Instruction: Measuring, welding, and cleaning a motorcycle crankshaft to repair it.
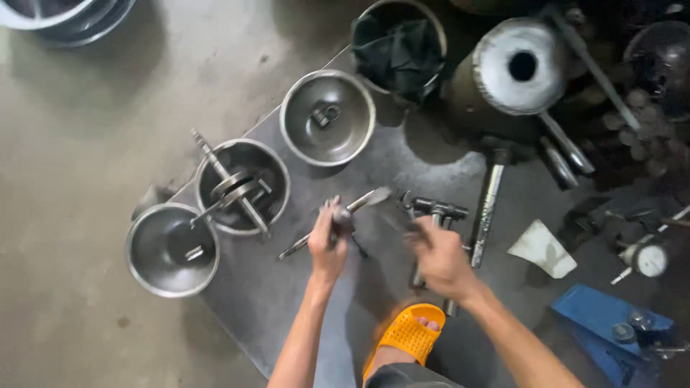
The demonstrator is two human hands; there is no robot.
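Note:
My left hand [328, 241] grips a long slim metal tool [338, 219] that lies slantwise over a dark metal sheet [266, 302] on the floor. Its flat tip points up and right. My right hand [436, 257] is blurred, fingers partly curled, just over a dark metal part with a crossbar head [437, 210]; whether it holds anything cannot be told. My foot in an orange sandal [410, 334] rests on the sheet below the hands.
Three steel bowls stand in a row on the sheet: one [172, 249] near left, one [242, 185] holding a crankshaft-like part, one [328, 117] with a small piece. A bucket with dark cloth [399, 47], a metal cylinder [514, 68], a dial gauge [649, 259] and a blue object [611, 330] lie right.

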